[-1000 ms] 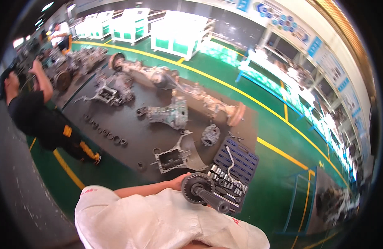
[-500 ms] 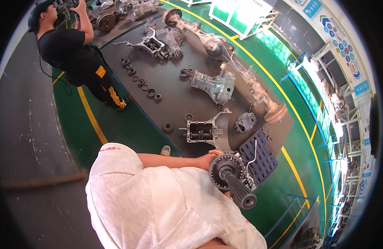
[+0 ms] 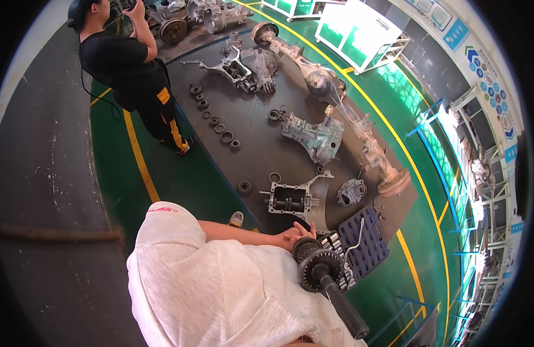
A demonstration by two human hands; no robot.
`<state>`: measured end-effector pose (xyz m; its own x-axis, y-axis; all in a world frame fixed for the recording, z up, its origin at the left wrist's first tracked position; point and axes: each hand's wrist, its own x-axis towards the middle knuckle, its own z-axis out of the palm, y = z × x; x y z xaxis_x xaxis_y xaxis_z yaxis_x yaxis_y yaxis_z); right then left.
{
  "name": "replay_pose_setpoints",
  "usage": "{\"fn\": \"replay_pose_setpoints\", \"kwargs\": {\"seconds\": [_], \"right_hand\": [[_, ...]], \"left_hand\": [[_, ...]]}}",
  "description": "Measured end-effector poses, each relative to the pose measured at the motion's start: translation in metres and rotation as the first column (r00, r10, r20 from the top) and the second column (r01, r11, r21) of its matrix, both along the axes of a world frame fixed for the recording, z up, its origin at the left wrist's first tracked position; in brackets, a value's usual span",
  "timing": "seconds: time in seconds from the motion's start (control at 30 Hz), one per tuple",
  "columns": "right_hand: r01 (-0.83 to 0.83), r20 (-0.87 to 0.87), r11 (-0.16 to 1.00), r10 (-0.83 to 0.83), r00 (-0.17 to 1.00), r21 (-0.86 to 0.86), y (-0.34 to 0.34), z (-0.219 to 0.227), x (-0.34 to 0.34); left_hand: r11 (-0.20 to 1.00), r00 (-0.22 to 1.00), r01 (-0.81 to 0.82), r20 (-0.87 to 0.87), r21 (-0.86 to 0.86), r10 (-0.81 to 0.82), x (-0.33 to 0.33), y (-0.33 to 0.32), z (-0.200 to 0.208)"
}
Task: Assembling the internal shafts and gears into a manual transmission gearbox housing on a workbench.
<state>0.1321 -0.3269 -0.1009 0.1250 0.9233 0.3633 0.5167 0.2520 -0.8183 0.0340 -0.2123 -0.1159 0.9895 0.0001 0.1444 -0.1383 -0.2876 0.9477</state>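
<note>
A dark gear shaft (image 3: 323, 279) with several toothed wheels points from the lower right up toward the floor mat. My left hand (image 3: 294, 236) is curled around its upper end, next to the smallest gear. My bare forearm (image 3: 238, 233) reaches out from a white shirt (image 3: 221, 295) that fills the lower middle. My right hand is hidden below the shirt. Just beyond my hand lies an open gearbox housing (image 3: 290, 200) with gears inside.
On the dark mat (image 3: 255, 150) lie a blue socket case (image 3: 368, 242), a small housing (image 3: 351, 191), a grey casing (image 3: 315, 136), a long axle (image 3: 342, 115) and a row of rings (image 3: 216, 122). A person in black (image 3: 128, 63) stands at the upper left. White-green cabinets (image 3: 359, 32) stand behind.
The view has swung, so the mat and the person in black sit higher in the picture. The gear shaft stays in my left hand, now nearer the open housing.
</note>
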Motion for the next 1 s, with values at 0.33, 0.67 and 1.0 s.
{"fn": "replay_pose_setpoints", "kwargs": {"seconds": [0.33, 0.67, 1.0], "right_hand": [[0.247, -0.088, 0.969, -0.246, 0.965, 0.008, 0.011, 0.023, 0.001], [0.229, -0.126, 0.971, -0.235, 0.964, -0.064, -0.02, 0.024, 0.011], [0.214, -0.031, 0.926, -0.235, 0.972, -0.31, -0.032, 0.071, 0.006]], "left_hand": [[0.997, 1.0, -0.007, 0.009, -0.079, 0.007, 0.007, 0.003, 0.013], [1.0, 0.979, -0.01, 0.202, -0.025, 0.014, 0.004, 0.008, 0.084], [0.998, 0.987, 0.069, 0.149, -0.013, -0.066, -0.003, 0.005, 0.079]]}}
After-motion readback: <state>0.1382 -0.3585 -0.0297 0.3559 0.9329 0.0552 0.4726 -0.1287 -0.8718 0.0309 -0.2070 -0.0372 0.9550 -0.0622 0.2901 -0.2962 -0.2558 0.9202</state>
